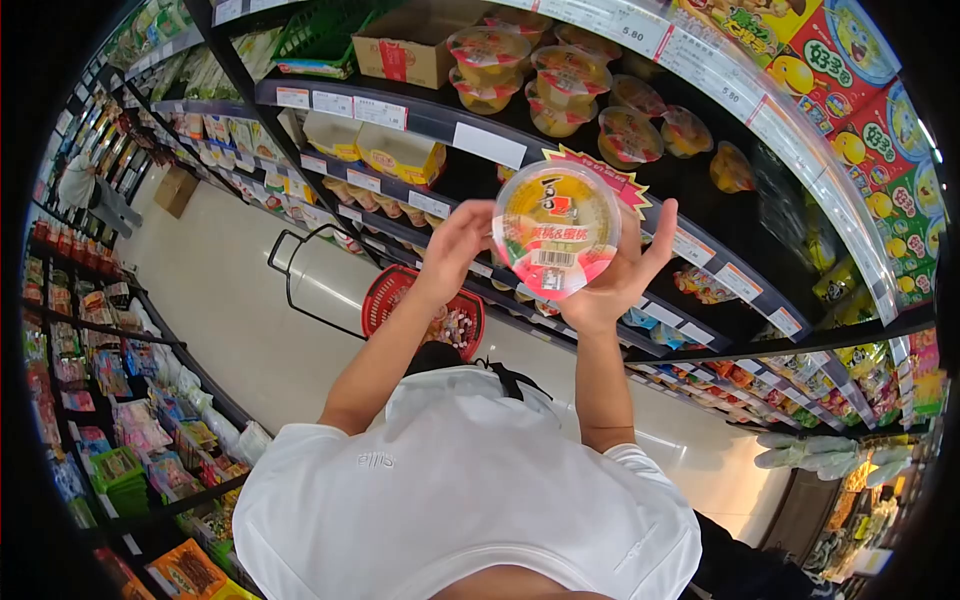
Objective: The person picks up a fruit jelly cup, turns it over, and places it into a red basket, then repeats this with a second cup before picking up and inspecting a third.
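Observation:
A round clear-lidded fruit cup is held up in front of the shelves, its printed lid and barcode facing me. My right hand supports it from below and behind, thumb stretched out to the side. At the cup's left edge, the fingers of my left hand are bent against the rim; their tips are partly hidden. More fruit cups with red-printed lids stand stacked on the shelf just beyond my hands.
A red shopping basket with a long black handle and small packets inside is on the floor by my left forearm. Price-tagged shelves curve ahead. Packaged snacks line the left side. A person stands far left near a cardboard box.

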`<control>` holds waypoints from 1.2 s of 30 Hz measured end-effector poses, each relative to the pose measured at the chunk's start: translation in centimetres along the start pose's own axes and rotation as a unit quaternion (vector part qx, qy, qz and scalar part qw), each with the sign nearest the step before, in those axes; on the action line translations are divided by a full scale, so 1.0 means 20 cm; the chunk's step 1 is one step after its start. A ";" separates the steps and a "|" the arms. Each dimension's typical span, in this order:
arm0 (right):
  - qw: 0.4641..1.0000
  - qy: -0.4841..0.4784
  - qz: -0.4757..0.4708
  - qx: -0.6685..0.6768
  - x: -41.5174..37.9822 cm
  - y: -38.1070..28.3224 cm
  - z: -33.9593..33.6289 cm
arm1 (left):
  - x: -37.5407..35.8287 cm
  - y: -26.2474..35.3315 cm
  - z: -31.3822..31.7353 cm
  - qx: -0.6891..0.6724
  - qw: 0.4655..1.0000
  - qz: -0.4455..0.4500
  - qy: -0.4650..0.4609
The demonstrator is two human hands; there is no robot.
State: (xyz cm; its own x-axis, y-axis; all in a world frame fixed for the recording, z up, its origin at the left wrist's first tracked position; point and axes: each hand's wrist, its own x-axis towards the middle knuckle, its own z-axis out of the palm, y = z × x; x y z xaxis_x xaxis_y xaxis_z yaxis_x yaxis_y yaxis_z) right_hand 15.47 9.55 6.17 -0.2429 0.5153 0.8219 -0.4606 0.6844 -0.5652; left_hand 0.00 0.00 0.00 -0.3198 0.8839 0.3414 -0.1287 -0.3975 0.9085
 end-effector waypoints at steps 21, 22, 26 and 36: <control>0.993 -0.117 0.031 0.010 -0.09 0.11 0.12 | 0.15 0.18 0.10 -0.427 0.901 -0.041 -0.060; 0.992 -0.113 0.046 0.018 -0.09 0.10 0.12 | 0.16 0.18 0.10 -0.429 0.900 -0.022 -0.079; 0.981 -0.084 0.133 0.114 -0.06 0.11 0.13 | 0.13 0.19 0.13 -0.288 0.957 -0.021 0.036; 0.835 -0.020 0.345 0.428 0.04 0.13 0.14 | -0.03 0.36 0.24 -0.145 0.985 -0.012 0.089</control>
State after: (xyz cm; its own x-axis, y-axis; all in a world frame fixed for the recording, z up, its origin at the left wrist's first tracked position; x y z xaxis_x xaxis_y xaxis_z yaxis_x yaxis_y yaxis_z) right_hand 11.71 10.34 5.61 -0.7235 0.6051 0.3322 -0.6359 -0.3968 -0.6620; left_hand 3.69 -2.21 7.55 -0.4689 0.8475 0.2489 -0.3936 -0.4528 0.8000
